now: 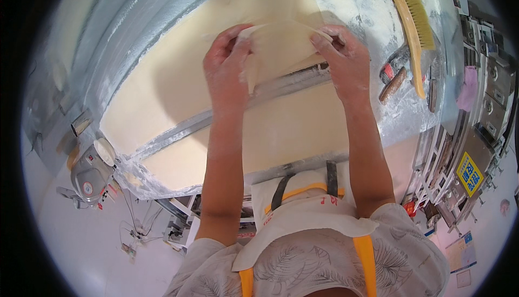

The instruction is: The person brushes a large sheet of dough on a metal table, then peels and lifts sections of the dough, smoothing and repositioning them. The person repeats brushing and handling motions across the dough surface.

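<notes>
My left hand and my right hand reach forward over a floured metal worktop. Each pinches one end of a thin, pale piece of dough, lifted between them. Flour dusts my fingers. Beneath and around it lies a large rolled dough sheet, with a second flat strip of dough nearer my body. A floury gap of bare metal separates the two. My wrists hide part of both sheets.
On the worktop's right lie a wooden-handled brush with yellowish bristles and a short tool with a brown handle. A grey scale-like device stands off the left corner. Further right are a pink cloth and metal equipment with knobs.
</notes>
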{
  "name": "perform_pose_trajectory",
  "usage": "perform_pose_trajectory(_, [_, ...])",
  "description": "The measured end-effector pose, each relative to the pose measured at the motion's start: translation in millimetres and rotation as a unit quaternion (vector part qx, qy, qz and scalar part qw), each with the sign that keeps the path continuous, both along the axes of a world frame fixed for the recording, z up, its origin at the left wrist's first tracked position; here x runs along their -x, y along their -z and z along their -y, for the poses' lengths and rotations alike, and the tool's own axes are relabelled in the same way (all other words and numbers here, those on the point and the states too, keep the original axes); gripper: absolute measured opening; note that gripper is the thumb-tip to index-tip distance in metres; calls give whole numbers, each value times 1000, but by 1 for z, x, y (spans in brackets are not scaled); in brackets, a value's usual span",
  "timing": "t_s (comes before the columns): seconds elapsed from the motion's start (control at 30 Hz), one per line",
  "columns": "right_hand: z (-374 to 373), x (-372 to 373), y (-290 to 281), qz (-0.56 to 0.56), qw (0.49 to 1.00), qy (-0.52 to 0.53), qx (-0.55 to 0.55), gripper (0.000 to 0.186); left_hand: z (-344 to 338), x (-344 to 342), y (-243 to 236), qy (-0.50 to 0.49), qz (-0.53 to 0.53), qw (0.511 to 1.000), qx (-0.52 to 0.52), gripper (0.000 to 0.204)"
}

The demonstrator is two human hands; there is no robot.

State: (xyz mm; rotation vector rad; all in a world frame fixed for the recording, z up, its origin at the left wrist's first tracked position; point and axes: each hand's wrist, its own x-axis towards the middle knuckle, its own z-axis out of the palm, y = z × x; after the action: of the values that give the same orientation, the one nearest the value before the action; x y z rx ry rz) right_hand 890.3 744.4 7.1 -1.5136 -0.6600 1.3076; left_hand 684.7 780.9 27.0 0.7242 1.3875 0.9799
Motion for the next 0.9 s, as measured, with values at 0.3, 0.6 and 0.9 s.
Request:
perform_pose_trajectory(0.3, [0, 3, -4, -80, 995, -42, -35, 15, 25, 26, 15, -12, 12, 999, -28, 36])
perform_pose_trajectory(0.6, [-16, 1, -13, -38, 991, -121, -32, 26, 2, -10, 5, 182, -505, 814, -221, 36])
perform_pose_trajectory(0.9, [-10, 1, -10, -82, 992, -97, -4, 26, -5, 8, 7, 88, -265, 951, -134, 16])
